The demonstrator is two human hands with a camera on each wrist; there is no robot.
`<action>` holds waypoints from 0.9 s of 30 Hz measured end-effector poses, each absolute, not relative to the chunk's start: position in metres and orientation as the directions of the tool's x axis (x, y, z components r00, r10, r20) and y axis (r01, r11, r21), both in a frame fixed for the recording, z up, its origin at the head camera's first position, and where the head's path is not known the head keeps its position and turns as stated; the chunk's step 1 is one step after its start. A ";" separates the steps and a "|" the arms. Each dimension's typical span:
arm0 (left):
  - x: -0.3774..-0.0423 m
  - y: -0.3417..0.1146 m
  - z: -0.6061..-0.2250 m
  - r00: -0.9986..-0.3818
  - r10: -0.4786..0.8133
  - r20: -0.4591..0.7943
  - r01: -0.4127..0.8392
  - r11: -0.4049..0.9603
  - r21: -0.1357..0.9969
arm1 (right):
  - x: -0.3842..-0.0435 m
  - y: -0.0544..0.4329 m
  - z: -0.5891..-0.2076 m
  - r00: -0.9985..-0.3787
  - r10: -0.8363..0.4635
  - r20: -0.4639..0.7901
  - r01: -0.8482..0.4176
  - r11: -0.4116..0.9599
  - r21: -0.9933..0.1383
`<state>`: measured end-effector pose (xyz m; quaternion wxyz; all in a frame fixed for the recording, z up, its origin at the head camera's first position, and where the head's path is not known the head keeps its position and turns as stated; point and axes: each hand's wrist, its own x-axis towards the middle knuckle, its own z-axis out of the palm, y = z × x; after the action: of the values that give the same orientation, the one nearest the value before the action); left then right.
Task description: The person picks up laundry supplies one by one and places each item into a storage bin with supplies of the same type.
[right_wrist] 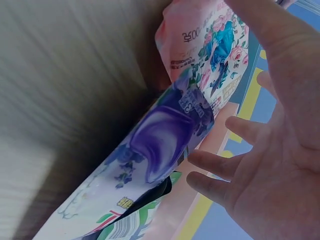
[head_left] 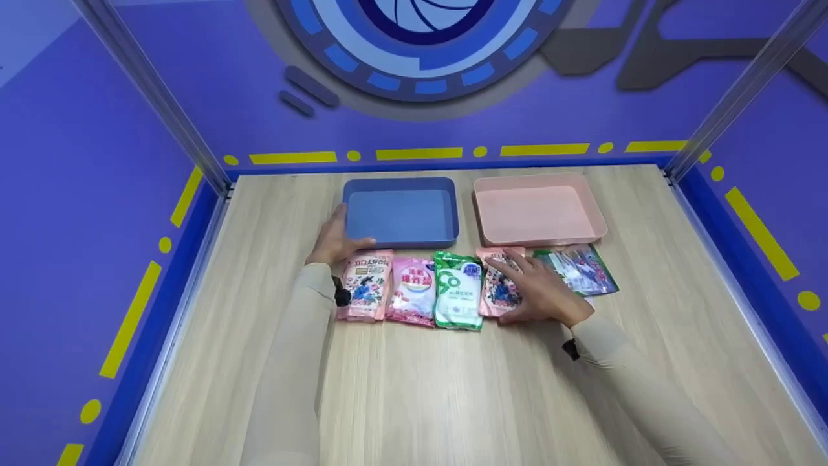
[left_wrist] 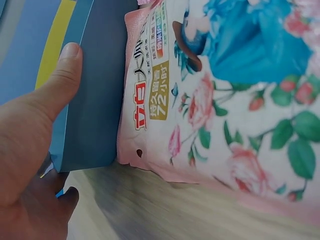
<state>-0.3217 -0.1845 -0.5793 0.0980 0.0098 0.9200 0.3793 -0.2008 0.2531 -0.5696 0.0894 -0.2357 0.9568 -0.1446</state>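
Note:
My left hand (head_left: 333, 241) touches the front left corner of the blue tray (head_left: 401, 244), thumb along its front wall. Just in front of that corner lies a pink floral detergent packet (head_left: 367, 285), large in the left wrist view. A pink-and-white packet (head_left: 413, 294) and a green-and-white packet (head_left: 458, 294) continue the row. My right hand (head_left: 540, 288) hovers with spread fingers over a second pink floral packet (head_left: 495, 291). In the right wrist view, a packet with purple print (right_wrist: 165, 135) overlaps that floral one. A green-edged packet (head_left: 588, 272) lies to the right, partly hidden by the hand.
A pink tray (head_left: 540, 242) stands right of the blue one, behind the packets at right. The wooden tabletop (head_left: 414, 401) extends toward me. Blue-purple panels (head_left: 414, 133) with metal corner posts enclose the table at the back and sides.

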 end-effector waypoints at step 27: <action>-0.322 -0.185 -0.585 -0.980 0.069 -0.186 -0.091 0.680 0.728 | -0.206 0.241 -0.571 -0.858 -0.476 -0.195 -0.400 0.856 -0.327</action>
<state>-0.3224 -0.1849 -0.5849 0.0998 -0.0059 0.9110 0.4000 -0.2065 0.2409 -0.5707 0.1359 -0.2296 0.9537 -0.1389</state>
